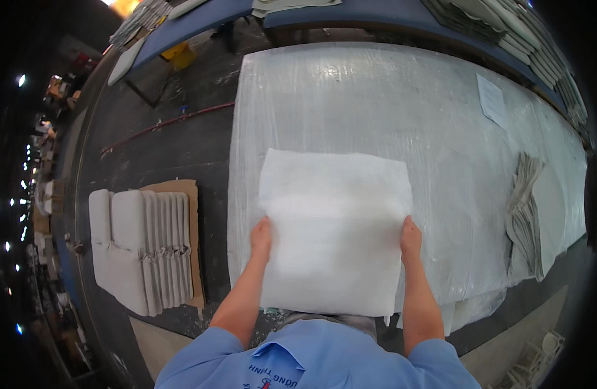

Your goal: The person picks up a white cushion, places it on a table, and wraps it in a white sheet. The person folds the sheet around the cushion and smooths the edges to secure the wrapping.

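Hands, left (pixel 261 237) and right (pixel 410 238), fingers gripping white padded sheet (pixel 334 227), white paper label (pixel 491 100) beyond

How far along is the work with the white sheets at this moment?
Done, it seems: folded white pieces stand stacked on cardboard at the left. In hand: the left hand and right hand grip one white sheet by its side edges over the plastic-covered table. Left: a grey pile lies on the right.
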Demonstrator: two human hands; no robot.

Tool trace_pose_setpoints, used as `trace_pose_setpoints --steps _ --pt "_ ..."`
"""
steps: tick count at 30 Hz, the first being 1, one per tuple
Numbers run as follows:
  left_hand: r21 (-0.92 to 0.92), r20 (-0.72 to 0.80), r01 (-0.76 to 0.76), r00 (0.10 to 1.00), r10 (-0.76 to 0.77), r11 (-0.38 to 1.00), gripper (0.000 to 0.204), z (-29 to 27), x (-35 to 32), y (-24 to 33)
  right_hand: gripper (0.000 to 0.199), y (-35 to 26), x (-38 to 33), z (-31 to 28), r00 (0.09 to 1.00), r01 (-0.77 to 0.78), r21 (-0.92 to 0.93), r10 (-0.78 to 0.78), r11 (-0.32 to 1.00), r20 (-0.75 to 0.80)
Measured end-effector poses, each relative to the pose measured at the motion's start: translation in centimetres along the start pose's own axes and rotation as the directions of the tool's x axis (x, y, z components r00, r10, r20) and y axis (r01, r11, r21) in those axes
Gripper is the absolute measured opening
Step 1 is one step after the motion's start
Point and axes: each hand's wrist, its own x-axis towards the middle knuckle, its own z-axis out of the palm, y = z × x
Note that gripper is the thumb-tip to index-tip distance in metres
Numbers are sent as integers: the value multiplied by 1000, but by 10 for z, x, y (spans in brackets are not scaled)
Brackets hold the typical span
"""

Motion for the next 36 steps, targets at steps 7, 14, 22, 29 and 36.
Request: trace_pose_setpoints --steps 7,14,22,29,36 --pt "56 45 189 980 -192 980 56 25 16 16 70 -5 23 25 998 -51 48 54 998 -46" --pt "281 57 56 996 -75 958 49 -13 36 32 64 -7 39 -24 996 -95 -50 95 994 0" --pt "-29 295 283 919 -262 959 27 -12 64 46 44 -3 18 0 999 41 200 -35 979 -35" --pt "126 82 31 996 -41 992 17 29 95 36 48 -2 26 6 1000 7 119 -10 993 29" --pt "516 -13 12 1000 -6 857 19 48 99 43 65 16 47 16 997 -82 38 82 996 -2"
